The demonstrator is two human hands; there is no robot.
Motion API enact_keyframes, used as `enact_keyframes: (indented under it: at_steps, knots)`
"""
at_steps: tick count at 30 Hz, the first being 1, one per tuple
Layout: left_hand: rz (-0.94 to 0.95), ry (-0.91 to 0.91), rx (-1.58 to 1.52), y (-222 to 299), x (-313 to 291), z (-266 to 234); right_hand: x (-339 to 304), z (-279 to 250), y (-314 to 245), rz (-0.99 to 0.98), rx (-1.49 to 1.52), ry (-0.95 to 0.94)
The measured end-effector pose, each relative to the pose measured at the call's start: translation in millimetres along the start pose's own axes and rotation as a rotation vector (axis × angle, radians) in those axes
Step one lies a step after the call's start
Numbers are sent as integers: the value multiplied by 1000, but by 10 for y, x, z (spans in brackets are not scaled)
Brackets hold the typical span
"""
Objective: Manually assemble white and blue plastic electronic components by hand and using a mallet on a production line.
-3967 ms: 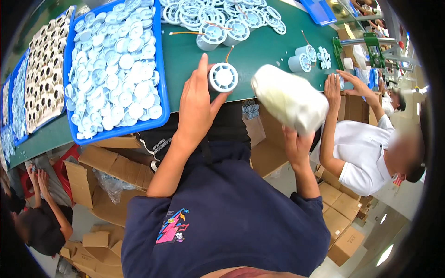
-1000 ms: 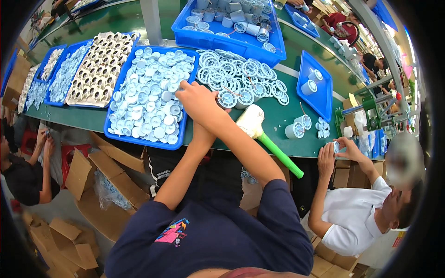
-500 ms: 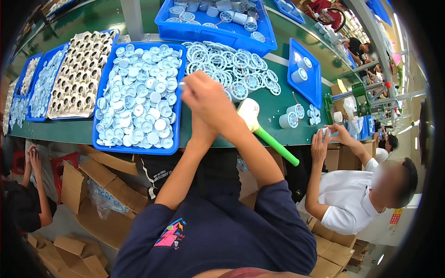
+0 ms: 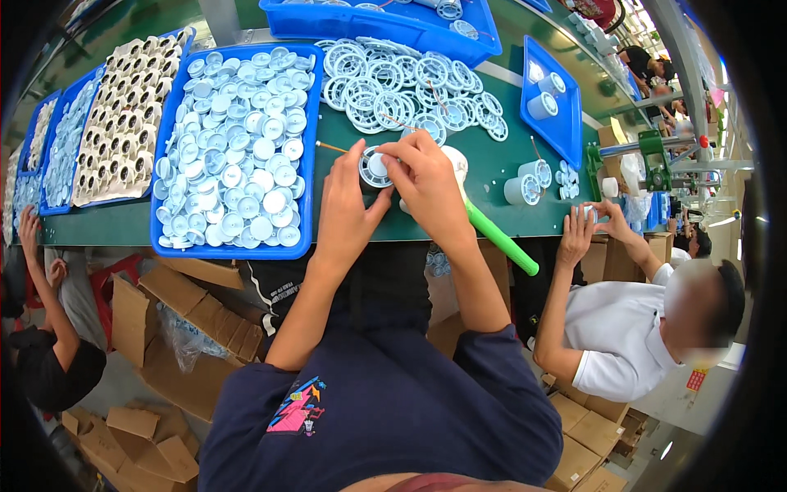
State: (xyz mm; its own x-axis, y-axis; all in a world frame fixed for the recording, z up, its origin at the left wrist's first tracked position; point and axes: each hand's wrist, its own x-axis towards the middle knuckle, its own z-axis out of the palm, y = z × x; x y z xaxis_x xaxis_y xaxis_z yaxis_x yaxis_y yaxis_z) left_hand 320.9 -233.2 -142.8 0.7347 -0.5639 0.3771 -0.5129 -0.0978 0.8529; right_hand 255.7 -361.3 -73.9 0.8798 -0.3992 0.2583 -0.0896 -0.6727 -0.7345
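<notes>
Both my hands meet over the green table (image 4: 484, 176), near its front edge. My left hand (image 4: 348, 197) and my right hand (image 4: 426, 176) together grip a small round white spoked wheel (image 4: 375, 167) with a thin stick poking out to its left. A mallet with a white head and green handle (image 4: 496, 234) lies on the table just under my right hand, its handle sticking out over the edge. A blue tray of round white caps (image 4: 238, 148) sits to the left of my hands. Loose white spoked wheels (image 4: 402, 82) are piled behind them.
More blue trays (image 4: 551, 102) with white spools stand at the right and back, and trays of ring parts (image 4: 115, 115) at the far left. A person in a white shirt (image 4: 631, 328) works at my right, another person (image 4: 41, 328) at my left. Cardboard boxes (image 4: 188, 328) lie on the floor.
My right hand has let go of the mallet, which now lies on the table. Both hands have come together on one white wheel in front of me.
</notes>
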Motion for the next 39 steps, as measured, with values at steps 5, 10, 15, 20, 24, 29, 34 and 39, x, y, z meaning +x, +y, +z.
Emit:
enact_keyframes:
  at_steps: [5,10,15,20,24,29,34,39]
  knots:
    - [-21,36,80,-8,-19,24,138,-54,-72,16,-52,35]
    - [-16,33,43,12,-14,26,715,-79,126,-129,-396,150]
    - [-45,6,47,4,-50,-13,875,70,320,-42,-714,-83]
    - [-18,2,42,29,-39,-2,621,-324,184,12,-295,147]
    - [10,30,67,-34,-46,-16,173,-658,23,303,175,188]
    - [-40,15,87,9,-25,-39,-470,-749,162,368,458,194]
    - [-92,-43,88,48,-18,-49,-749,-590,261,295,32,199]
    - [-115,-38,79,41,-49,-60,-752,-556,172,197,-129,163]
